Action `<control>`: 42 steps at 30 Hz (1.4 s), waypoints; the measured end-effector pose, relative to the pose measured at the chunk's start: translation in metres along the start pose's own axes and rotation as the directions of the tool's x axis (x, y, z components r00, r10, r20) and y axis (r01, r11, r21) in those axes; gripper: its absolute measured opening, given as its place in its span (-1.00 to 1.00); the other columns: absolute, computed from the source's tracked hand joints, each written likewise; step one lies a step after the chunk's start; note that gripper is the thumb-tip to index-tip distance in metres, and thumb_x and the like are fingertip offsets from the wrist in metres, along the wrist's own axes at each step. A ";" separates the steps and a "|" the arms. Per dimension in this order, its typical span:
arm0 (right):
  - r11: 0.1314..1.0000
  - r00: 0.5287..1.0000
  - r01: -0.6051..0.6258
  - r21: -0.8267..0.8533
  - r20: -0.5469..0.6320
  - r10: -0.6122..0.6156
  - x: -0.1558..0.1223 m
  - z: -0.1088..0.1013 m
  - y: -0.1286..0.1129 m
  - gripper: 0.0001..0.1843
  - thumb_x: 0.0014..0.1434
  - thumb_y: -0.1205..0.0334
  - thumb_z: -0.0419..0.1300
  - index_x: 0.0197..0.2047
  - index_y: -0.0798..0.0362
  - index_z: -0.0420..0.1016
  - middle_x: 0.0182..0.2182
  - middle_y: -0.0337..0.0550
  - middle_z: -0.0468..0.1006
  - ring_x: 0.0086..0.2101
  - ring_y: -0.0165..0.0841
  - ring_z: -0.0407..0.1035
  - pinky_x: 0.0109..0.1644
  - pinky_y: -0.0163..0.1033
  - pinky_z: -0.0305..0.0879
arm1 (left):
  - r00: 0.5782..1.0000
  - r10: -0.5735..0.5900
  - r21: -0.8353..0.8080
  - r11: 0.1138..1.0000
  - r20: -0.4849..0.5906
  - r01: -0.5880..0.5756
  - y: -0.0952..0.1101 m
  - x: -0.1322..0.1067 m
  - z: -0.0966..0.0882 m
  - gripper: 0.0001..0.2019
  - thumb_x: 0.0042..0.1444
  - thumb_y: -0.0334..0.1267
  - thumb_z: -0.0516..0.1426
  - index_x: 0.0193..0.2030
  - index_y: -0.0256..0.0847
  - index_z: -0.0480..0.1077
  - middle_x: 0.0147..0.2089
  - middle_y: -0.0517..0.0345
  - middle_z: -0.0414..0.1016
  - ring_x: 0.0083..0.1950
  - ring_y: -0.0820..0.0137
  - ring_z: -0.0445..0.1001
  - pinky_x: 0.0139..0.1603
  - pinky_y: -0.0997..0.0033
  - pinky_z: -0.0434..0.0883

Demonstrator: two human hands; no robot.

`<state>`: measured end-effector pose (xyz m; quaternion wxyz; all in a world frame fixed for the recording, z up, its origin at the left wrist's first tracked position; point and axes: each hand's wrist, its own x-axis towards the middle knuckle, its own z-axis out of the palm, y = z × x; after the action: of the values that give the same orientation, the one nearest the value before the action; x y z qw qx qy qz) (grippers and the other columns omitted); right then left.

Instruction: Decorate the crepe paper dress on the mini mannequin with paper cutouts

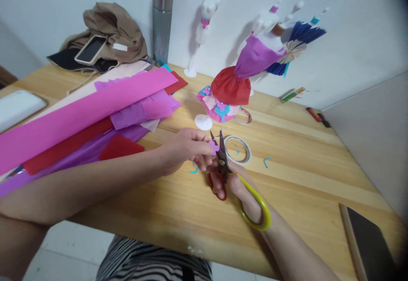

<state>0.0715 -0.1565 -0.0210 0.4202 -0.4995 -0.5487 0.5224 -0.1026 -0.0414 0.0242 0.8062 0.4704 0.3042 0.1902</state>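
Observation:
My left hand (188, 148) pinches a small purple paper piece (214, 147) over the wooden table (302, 174). My right hand (237, 187) grips scissors (223, 160) with one red and one yellow-green handle loop. The dark blades are parted around the purple piece. A roll of clear tape (238, 149) lies just beyond the blades. Behind it stands a small mannequin (248, 72) dressed in red and purple paper, with a pink and blue paper base.
Sheets of pink, purple and red crepe paper (86, 119) cover the table's left. A steel flask (162, 19), a brown bag with a phone (108, 36), a bare white mannequin (205, 26) and a blue paper fan (299, 38) stand at the back. A dark tablet (369, 242) lies front right.

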 end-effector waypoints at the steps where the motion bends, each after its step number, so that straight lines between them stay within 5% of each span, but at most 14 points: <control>1: 1.000 1.000 -0.009 -0.001 0.010 0.009 0.000 0.000 0.000 -0.27 0.25 -0.57 0.08 -0.04 -0.05 0.53 -0.59 -0.34 0.32 -0.61 -0.40 0.17 -0.49 -0.23 0.21 | 1.000 -0.008 -0.016 1.000 0.001 0.008 0.000 0.000 0.001 -0.86 0.00 -0.45 0.25 -0.53 -0.30 0.42 -0.53 0.11 0.50 -0.51 0.49 0.48 -0.47 0.55 0.42; 8: 0.999 0.999 -0.037 -0.011 0.038 0.038 0.002 0.001 -0.003 -0.28 0.26 -0.55 0.07 0.00 -0.05 0.51 -0.57 -0.33 0.31 -0.58 -0.40 0.16 -0.48 -0.21 0.20 | 0.994 -0.075 -0.049 0.996 -0.075 0.072 0.007 -0.001 0.007 -0.78 0.06 -0.53 0.18 -0.58 -0.30 0.40 -0.60 0.12 0.46 -0.58 0.50 0.42 -0.51 0.54 0.41; 16: 0.999 0.997 0.042 -0.033 0.070 -0.039 0.001 0.001 -0.011 -0.39 0.36 -0.43 0.07 0.01 -0.05 0.50 -0.56 -0.34 0.27 -0.54 -0.39 0.11 -0.45 -0.23 0.14 | 1.000 -0.011 -0.063 0.998 -0.028 0.010 0.001 -0.001 0.003 -0.84 -0.01 -0.52 0.22 -0.56 -0.31 0.42 -0.57 0.12 0.49 -0.54 0.50 0.46 -0.46 0.53 0.44; 29: 1.000 0.995 0.010 -0.013 0.098 -0.009 -0.002 -0.002 -0.006 -0.34 0.35 -0.48 0.06 -0.01 -0.02 0.45 -0.56 -0.39 0.22 -0.56 -0.44 0.04 -0.48 -0.26 0.06 | 0.993 -0.084 -0.020 0.996 -0.084 0.083 0.009 -0.003 0.009 -0.74 0.05 -0.57 0.16 -0.62 -0.31 0.36 -0.62 0.13 0.42 -0.59 0.50 0.41 -0.49 0.52 0.39; 42: 0.999 0.995 -0.032 -0.037 0.094 0.035 -0.004 -0.005 -0.005 -0.34 0.34 -0.47 0.09 -0.04 0.01 0.47 -0.54 -0.35 0.28 -0.59 -0.46 0.09 -0.52 -0.27 0.13 | 0.999 -0.043 -0.020 0.999 0.022 0.043 0.002 0.002 0.000 -0.84 0.00 -0.50 0.20 -0.56 -0.30 0.39 -0.57 0.13 0.48 -0.56 0.49 0.45 -0.47 0.52 0.43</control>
<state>0.0761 -0.1596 -0.0150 0.3759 -0.4907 -0.5688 0.5426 -0.1017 -0.0391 0.0253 0.8180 0.4576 0.3038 0.1707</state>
